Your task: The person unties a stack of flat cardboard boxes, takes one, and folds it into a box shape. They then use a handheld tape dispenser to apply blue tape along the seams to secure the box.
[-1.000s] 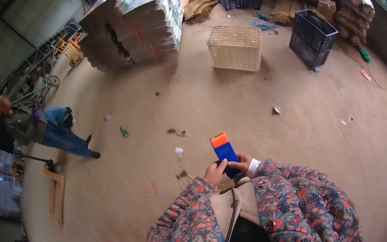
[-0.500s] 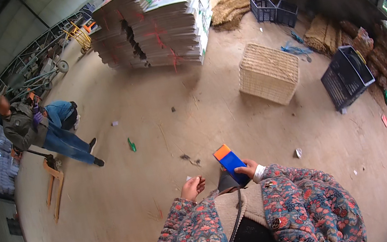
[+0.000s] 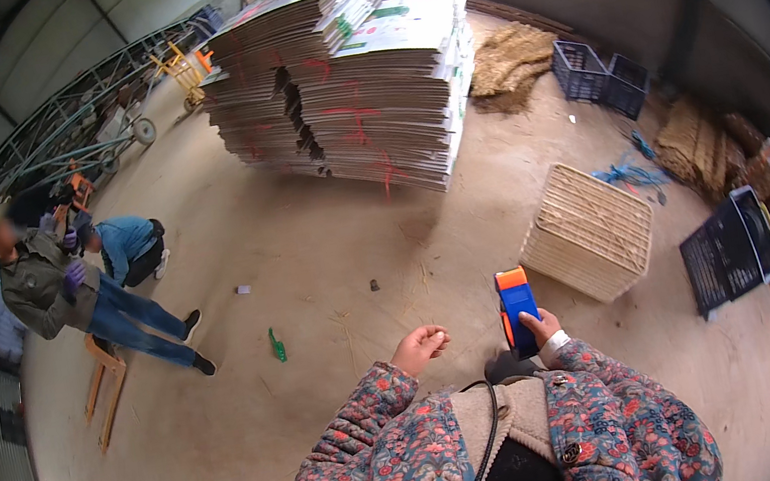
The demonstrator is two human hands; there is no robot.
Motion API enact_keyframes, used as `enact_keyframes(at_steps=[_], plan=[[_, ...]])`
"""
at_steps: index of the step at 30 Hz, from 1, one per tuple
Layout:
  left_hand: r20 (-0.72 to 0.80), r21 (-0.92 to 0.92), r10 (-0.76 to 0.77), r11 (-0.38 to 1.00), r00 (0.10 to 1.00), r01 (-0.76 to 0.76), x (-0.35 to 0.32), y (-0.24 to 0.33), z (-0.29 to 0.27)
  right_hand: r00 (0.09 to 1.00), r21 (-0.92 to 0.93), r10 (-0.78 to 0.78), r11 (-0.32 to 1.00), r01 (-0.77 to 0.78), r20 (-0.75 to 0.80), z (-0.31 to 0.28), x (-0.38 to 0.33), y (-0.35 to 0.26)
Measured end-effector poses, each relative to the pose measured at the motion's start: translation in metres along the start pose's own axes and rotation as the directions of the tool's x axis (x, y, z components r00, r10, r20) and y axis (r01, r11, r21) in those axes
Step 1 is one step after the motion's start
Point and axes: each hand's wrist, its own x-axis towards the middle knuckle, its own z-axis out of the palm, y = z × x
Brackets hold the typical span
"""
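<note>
In my right hand (image 3: 541, 326) is a slim blue handheld device (image 3: 518, 304) with an orange end, held upright in front of my coat; its exact kind I cannot make out. The fingers are wrapped round its lower part. My left hand (image 3: 419, 349) is to the left of the device, apart from it, with its fingers curled and pressed together. Whether anything small is pinched there does not show. Ahead and to the right of the device lies a cream woven plastic basket (image 3: 590, 230), apparently upside down on the floor.
A tall stack of flattened cardboard boxes (image 3: 354, 109) stands ahead. On the right are black crates (image 3: 732, 254), blue cord (image 3: 631, 173) and brown matting (image 3: 688, 140). On the left, one person (image 3: 44, 279) stands by a pallet jack (image 3: 107, 390); another (image 3: 129, 246) crouches behind.
My view has shifted, so the box stack sits lower in it. The right hand has turned the device more upright. My left hand has come forward, its fingers still curled.
</note>
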Motion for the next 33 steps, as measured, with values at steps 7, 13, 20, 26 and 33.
enact_keyframes(at_steps=[7,13,20,26,33], plan=[[-0.292,-0.12,-0.012,0.992,0.956,-0.024,0.113,0.041,-0.063,0.996,-0.227,-0.086,0.97,0.089,0.026,-0.044,0.224,-0.017],[-0.428,-0.089,0.182,0.966,0.885,-0.242,0.171,0.092,-0.105,0.984,-0.113,-0.093,0.987,0.111,0.155,-0.048,0.44,-0.107],[-0.632,-0.244,0.034,0.939,0.775,-0.24,0.199,0.108,-0.159,0.814,-0.421,-0.402,0.709,0.566,0.418,-0.002,0.669,-0.228],[-0.788,-0.212,0.032,0.923,0.615,-0.32,0.248,0.145,-0.241,0.701,-0.788,-0.57,0.143,0.598,0.429,0.044,0.767,-0.313],[-0.613,-0.085,0.16,0.96,0.774,-0.266,0.312,0.228,-0.294,0.766,-0.926,-0.534,-0.096,0.366,0.358,0.07,0.768,-0.37]])
